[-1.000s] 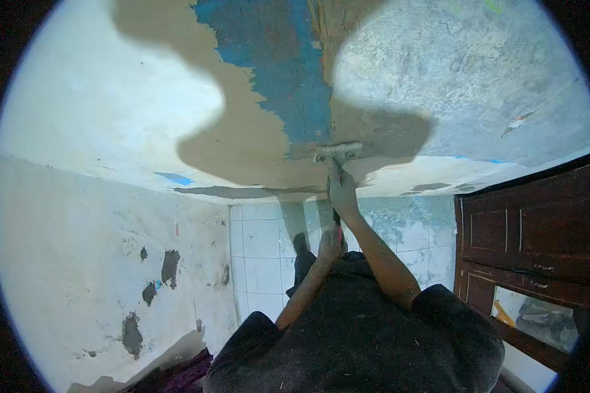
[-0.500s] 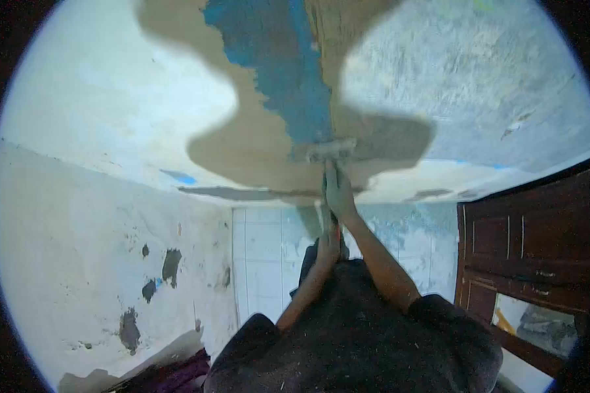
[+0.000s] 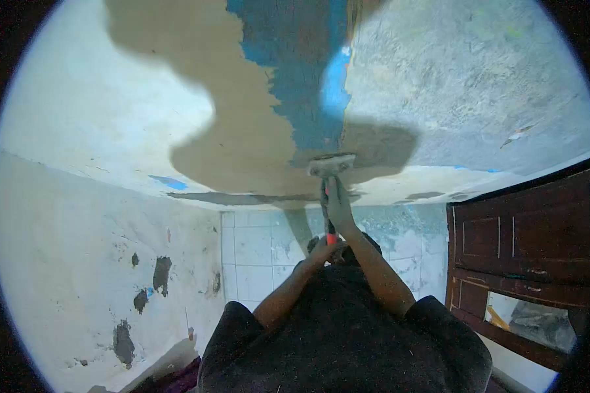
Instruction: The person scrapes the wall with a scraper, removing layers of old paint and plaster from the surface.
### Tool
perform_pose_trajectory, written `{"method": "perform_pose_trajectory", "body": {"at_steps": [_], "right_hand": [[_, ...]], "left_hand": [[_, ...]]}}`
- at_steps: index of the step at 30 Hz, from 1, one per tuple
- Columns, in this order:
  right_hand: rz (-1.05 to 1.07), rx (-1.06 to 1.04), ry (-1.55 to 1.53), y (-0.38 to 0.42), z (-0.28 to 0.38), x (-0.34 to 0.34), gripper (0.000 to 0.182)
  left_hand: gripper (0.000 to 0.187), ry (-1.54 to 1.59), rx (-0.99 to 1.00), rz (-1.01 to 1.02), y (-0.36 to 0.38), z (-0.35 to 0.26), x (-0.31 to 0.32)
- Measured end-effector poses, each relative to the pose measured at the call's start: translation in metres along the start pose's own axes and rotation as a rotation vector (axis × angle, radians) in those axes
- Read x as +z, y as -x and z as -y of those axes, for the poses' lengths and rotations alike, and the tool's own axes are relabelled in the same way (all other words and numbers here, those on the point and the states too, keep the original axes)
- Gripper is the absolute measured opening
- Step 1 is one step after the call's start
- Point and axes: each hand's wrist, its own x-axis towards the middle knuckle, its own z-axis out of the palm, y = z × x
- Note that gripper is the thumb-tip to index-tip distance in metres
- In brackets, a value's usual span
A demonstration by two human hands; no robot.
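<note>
A long-handled scraper [image 3: 331, 166] with a wide, pale, dusty head and a red and black handle stands against the painted wall [image 3: 242, 124]. Its blade edge lies at the lower end of a bare blue strip [image 3: 301, 85], where the pale coat has ragged edges. My right hand [image 3: 338, 204] wraps the handle just below the head, fingers pointing up along it. Lower down, close to my body, my left hand [image 3: 322, 250] grips the handle near its red end. My shadow falls across the wall around the scraper.
Dark wooden cabinets [image 3: 521, 236] stand on the right. The left wall [image 3: 72, 262] has several grey chipped patches. White floor tiles [image 3: 252, 245] lie below, dusty around my feet. Purple cloth [image 3: 183, 378] shows at the bottom left.
The scraper head has shifted slightly down in view and its blade edge shows more clearly. More of the red handle is visible between my hands. The view and my shadow have shifted too.
</note>
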Motion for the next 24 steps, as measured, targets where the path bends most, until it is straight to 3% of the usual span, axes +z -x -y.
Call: {"method": "perform_pose_trajectory", "body": {"at_steps": [1, 2, 4, 5, 7, 10, 12, 14, 15, 19, 24], "right_hand": [[-0.007, 0.036, 0.036, -0.003, -0.011, -0.002, 0.035], [-0.012, 0.073, 0.071, -0.006, -0.022, -0.003, 0.037], [0.058, 0.116, -0.031, -0.004, -0.014, 0.004, 0.041], [0.030, 0.111, 0.096, -0.010, -0.028, 0.002, 0.043], [0.034, 0.145, 0.067, -0.009, -0.020, 0.005, 0.044], [0.031, 0.131, 0.021, -0.007, 0.003, 0.015, 0.045], [0.063, 0.148, 0.020, -0.009, -0.004, 0.012, 0.046], [0.063, 0.126, 0.068, -0.009, -0.017, 0.008, 0.047], [0.043, 0.111, 0.100, -0.009, -0.019, 0.009, 0.047], [0.061, 0.078, 0.117, -0.012, 0.010, 0.017, 0.048], [0.027, 0.026, 0.152, -0.012, 0.004, 0.022, 0.049]], "left_hand": [[0.034, 0.052, -0.059, 0.048, 0.013, -0.021, 0.007], [0.029, -0.046, -0.022, -0.046, 0.030, -0.043, 0.010], [0.026, -0.113, 0.003, -0.051, 0.023, -0.022, 0.006], [0.026, -0.108, 0.000, -0.051, 0.019, -0.015, 0.006], [0.022, 0.030, 0.052, -0.231, 0.021, -0.016, 0.013], [0.020, -0.004, 0.043, -0.258, 0.028, -0.038, 0.014], [0.018, 0.051, 0.098, -0.174, 0.026, -0.024, 0.010], [0.020, 0.006, 0.256, -0.257, 0.028, -0.018, 0.014], [0.024, 0.215, 0.136, -0.132, 0.012, -0.006, 0.005], [0.024, -0.047, 0.171, -0.133, 0.001, -0.025, -0.006], [0.036, 0.045, 0.111, -0.199, 0.003, -0.004, -0.001]]}}
